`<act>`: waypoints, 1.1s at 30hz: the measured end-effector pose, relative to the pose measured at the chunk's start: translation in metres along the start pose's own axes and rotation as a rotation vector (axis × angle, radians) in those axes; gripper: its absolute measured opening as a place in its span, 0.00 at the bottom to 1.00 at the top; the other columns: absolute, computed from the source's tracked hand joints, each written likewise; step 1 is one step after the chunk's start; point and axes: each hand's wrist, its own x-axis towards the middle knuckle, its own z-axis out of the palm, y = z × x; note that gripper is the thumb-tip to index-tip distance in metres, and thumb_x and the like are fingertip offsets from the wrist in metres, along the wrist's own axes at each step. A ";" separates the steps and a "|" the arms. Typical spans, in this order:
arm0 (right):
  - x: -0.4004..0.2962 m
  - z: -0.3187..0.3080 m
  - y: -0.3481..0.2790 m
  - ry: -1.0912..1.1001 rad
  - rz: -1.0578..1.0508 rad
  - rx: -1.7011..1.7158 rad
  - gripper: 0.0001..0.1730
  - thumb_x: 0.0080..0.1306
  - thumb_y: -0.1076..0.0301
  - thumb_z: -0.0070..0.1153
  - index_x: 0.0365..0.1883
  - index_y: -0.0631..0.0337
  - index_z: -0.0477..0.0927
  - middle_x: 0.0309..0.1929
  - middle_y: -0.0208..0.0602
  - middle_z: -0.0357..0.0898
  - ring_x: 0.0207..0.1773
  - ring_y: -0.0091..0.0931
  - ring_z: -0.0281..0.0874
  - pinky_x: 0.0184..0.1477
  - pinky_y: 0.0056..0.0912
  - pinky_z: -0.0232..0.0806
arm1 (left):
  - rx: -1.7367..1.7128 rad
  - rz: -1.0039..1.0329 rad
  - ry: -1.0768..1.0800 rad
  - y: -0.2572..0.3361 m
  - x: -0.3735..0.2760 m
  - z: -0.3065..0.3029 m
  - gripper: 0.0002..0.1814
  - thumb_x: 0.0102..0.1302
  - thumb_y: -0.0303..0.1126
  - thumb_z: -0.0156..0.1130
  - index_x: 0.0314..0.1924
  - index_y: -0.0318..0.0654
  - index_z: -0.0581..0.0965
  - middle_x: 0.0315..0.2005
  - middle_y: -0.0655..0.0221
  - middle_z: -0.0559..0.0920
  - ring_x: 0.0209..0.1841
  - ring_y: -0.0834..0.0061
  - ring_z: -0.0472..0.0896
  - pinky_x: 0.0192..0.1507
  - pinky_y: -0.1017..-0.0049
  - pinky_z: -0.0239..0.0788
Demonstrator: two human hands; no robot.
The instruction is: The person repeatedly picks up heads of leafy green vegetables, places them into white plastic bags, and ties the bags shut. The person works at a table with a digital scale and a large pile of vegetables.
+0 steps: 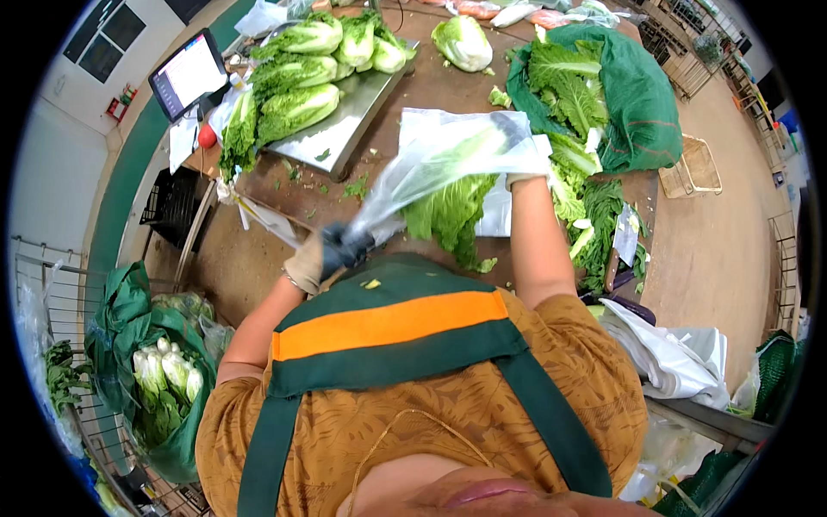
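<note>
My left hand [333, 253], in a glove with dark fingers, grips one end of a clear plastic bag [413, 171], blurred by motion. The bag stretches up and right to my gloved right hand [526, 169], largely hidden under the plastic, so its fingers cannot be made out. Pale green shows through the plastic. Leafy greens [452, 207] hang below the bag, above a stack of white plastic sheets or bags [494, 216]. Several heads of leafy cabbage [300, 110] are piled on a metal scale platform [362, 123]. A single trimmed cabbage [462, 44] lies beyond.
At the right, a green mesh sack [646, 123] spills leaves onto the brown table [271, 194]. A knife [623, 242] lies on greens near the right edge, by eggplants [630, 310]. A screen [188, 74] stands at the left. A wire cart [61, 278] holds another vegetable sack [187, 446].
</note>
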 end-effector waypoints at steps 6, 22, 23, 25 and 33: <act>0.025 -0.003 0.022 0.175 0.194 -0.477 0.13 0.73 0.64 0.51 0.49 0.59 0.80 0.44 0.37 0.82 0.46 0.30 0.80 0.50 0.37 0.74 | 0.204 -0.140 -0.070 -0.061 -0.004 -0.025 0.17 0.70 0.44 0.64 0.39 0.33 0.82 0.24 0.74 0.79 0.27 0.85 0.70 0.30 0.78 0.64; -0.097 0.162 -0.042 -0.926 0.437 -2.579 0.11 0.67 0.70 0.57 0.44 0.61 0.85 0.43 0.44 0.86 0.46 0.38 0.84 0.50 0.42 0.75 | -1.091 0.067 -0.061 -0.005 0.059 -0.109 0.16 0.75 0.28 0.51 0.57 0.25 0.75 0.35 0.61 0.82 0.41 0.66 0.83 0.48 0.69 0.77; -0.125 0.194 -0.063 -1.028 0.344 -2.630 0.09 0.66 0.70 0.59 0.41 0.63 0.85 0.41 0.45 0.86 0.47 0.39 0.85 0.51 0.42 0.76 | -1.058 0.096 -0.074 -0.002 0.066 -0.116 0.17 0.75 0.28 0.51 0.58 0.25 0.75 0.36 0.60 0.83 0.41 0.66 0.83 0.48 0.70 0.77; -0.147 0.247 -0.081 -1.244 0.557 -2.747 0.12 0.70 0.64 0.56 0.30 0.59 0.85 0.34 0.41 0.85 0.45 0.32 0.85 0.56 0.35 0.73 | -1.111 0.057 -0.069 -0.004 0.071 -0.132 0.18 0.75 0.28 0.53 0.60 0.28 0.73 0.41 0.60 0.82 0.39 0.71 0.81 0.46 0.72 0.76; -0.142 0.262 -0.109 -1.177 -1.137 -2.405 0.14 0.59 0.75 0.57 0.45 0.57 0.83 0.28 0.38 0.81 0.31 0.36 0.80 0.37 0.40 0.73 | -0.531 0.224 0.028 0.081 0.022 -0.120 0.30 0.72 0.31 0.61 0.72 0.37 0.66 0.40 0.66 0.83 0.27 0.87 0.72 0.32 0.83 0.67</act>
